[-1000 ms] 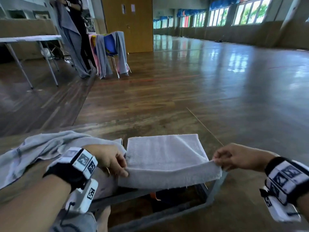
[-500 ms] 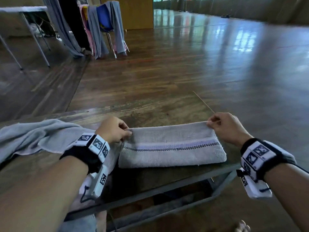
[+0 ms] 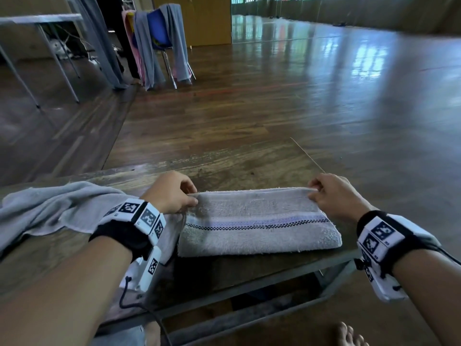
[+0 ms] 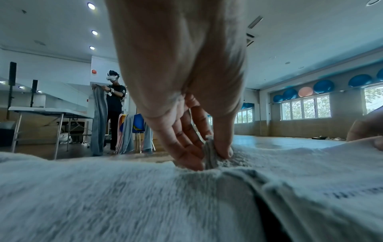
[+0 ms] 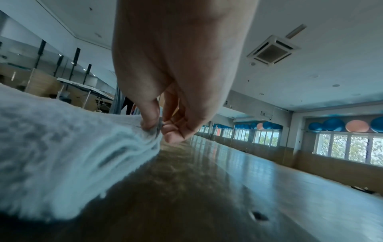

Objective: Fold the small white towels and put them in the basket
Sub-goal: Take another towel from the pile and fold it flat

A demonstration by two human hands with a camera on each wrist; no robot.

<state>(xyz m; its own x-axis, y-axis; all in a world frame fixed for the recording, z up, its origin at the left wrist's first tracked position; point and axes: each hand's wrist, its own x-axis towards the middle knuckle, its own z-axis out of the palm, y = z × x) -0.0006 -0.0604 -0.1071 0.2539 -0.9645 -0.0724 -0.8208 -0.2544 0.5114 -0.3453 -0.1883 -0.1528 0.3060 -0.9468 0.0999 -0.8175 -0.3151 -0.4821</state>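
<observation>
A small white towel point(image 3: 257, 221) with a purple and black checked stripe lies folded in half on the wooden table point(image 3: 237, 168). My left hand point(image 3: 172, 193) pinches its far left corner point(image 4: 211, 153) between thumb and fingers. At the far right corner my right hand point(image 3: 329, 193) pinches the stacked edges point(image 5: 153, 131). Both hands hold the corners down near the tabletop. No basket shows in any view.
Another pale towel point(image 3: 57, 208) lies crumpled on the table to the left, partly under my left wrist. The table's front edge and metal frame point(image 3: 274, 278) run below the towel. Far off, a person point(image 4: 114, 106) holds a grey cloth beside a cloth-draped blue chair point(image 3: 159, 38).
One second ago the towel's near edge was lifted toward me; both hands carried it away over the far edge, and the towel now lies folded in half.
</observation>
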